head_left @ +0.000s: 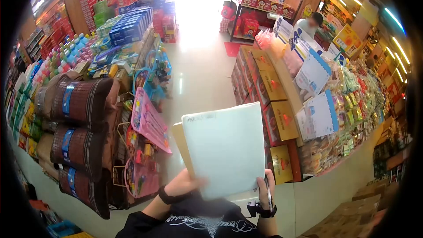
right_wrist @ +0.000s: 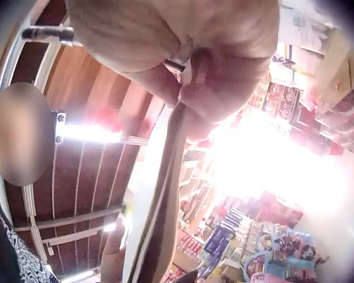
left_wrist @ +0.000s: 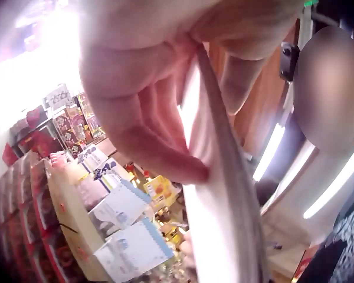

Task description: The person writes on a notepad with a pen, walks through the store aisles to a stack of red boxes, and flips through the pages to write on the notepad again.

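An opened notebook [head_left: 224, 150] is held upright before the chest; its facing page is pale, with faint marks near the upper left corner. A tan sheet or cover [head_left: 179, 143] sticks out behind its left side. My left hand [head_left: 187, 183], partly blurred, grips the lower left; in the left wrist view its fingers [left_wrist: 159, 141] lie along one face and the thumb is on the other. My right hand [head_left: 267, 189] holds the lower right edge, thumb on the page. A slim pen-like stick [right_wrist: 47, 33] with a dark end is also in that hand.
Stacked gold and red boxes [head_left: 273, 86] and a display of bagged goods [head_left: 352, 105] with sign boards stand at the right. Brown pillows [head_left: 79, 143] and pink baskets [head_left: 150, 119] line the left. A tiled aisle [head_left: 194, 70] runs between. A person [head_left: 308, 24] is farther back.
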A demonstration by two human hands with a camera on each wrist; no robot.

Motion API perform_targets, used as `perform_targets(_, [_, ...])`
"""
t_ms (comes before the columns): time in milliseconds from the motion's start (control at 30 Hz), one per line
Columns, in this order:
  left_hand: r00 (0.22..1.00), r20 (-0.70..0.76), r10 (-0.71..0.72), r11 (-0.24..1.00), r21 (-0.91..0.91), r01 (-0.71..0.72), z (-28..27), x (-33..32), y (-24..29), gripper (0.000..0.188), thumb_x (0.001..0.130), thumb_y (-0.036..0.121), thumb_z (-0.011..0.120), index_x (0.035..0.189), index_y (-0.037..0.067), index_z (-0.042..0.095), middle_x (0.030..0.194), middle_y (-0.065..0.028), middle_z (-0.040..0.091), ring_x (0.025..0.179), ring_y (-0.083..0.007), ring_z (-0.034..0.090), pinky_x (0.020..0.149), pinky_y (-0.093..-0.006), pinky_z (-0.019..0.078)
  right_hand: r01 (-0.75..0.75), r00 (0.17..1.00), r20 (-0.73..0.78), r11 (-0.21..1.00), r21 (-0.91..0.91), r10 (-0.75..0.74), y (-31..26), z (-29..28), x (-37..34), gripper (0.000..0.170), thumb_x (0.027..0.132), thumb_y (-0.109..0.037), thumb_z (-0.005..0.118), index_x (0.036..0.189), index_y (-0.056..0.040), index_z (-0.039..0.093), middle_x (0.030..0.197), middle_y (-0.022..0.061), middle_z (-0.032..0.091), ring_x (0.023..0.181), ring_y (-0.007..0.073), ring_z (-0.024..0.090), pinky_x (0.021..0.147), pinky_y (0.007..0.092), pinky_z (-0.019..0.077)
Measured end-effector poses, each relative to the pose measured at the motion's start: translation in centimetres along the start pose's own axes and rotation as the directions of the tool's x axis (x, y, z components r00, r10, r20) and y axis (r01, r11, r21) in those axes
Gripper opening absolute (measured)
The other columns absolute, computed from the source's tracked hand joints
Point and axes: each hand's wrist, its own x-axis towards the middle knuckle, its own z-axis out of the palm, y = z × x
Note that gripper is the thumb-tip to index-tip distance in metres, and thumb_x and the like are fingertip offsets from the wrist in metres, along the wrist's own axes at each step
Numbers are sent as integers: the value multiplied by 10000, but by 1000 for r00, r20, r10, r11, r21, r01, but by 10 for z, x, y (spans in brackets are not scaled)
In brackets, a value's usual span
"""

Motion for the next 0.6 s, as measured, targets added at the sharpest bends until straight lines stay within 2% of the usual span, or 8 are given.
perform_targets(67, [998,47,29,996,88,-33,1,24,8,358,819,29,608,1150,-44,493,1070,-72,578,984,-145,522,838,-292,432,74,996,-37,989,-128,-80,-10,-2,14,100,857,-67,511,935,-13,480,725,29,510,610,94,469,570,240,394])
perform_targets(100, [999,37,28,997,73,-30,1,35,15,350,819,13,600,1148,-42,494,1067,-71,578,980,-145,524,840,-293,432,72,995,-61,984,-160,-82,-11,-3,22,118,833,-52,530,934,-6,489,761,40,532,683,101,490,627,248,406])
perform_targets(233, [999,-36,31,997,66,-28,-21,80,31,356,812,-1,598,1151,-36,494,1061,-67,577,972,-143,530,834,-297,439,54,998,-15,991,-126,-57,-4,-3,63,222,809,-107,577,988,4,507,872,68,571,825,114,503,742,261,406])
perform_targets(333, [995,-33,91,994,61,-88,-58,119,32,357,808,-9,594,1150,-33,495,1061,-64,576,971,-140,532,827,-298,445,-9,1000,8,998,67,8,-12,18,114,269,772,-197,581,962,-20,511,803,14,529,746,91,467,674,248,386])
perform_targets(367, [996,-26,87,993,81,-85,-73,131,32,365,803,-12,595,1153,-28,494,1061,-62,574,969,-136,531,823,-297,445,-103,993,60,992,69,99,-10,18,131,339,757,-190,573,1020,15,516,842,37,555,763,105,502,684,248,407])
perform_targets(467, [999,24,43,993,106,-45,-117,167,58,378,800,-7,600,1160,-27,489,1064,-62,572,968,-135,529,822,-296,443,-52,983,184,989,137,26,-22,45,195,414,743,-188,570,1078,47,507,884,63,577,793,122,528,706,240,416])
perform_targets(500, [997,27,79,985,149,-82,-129,176,71,377,801,-6,600,1160,-27,488,1063,-63,572,965,-134,530,818,-293,444,-91,975,214,980,176,53,-32,56,214,454,723,-187,574,1097,61,508,915,78,587,816,133,535,716,243,415])
perform_targets(600, [982,28,189,955,225,-191,-166,208,106,374,803,-4,598,1160,-28,486,1061,-65,573,957,-132,532,807,-286,446,-81,959,279,994,78,56,-50,85,269,436,708,-194,587,1055,63,529,901,79,591,815,138,533,724,253,415])
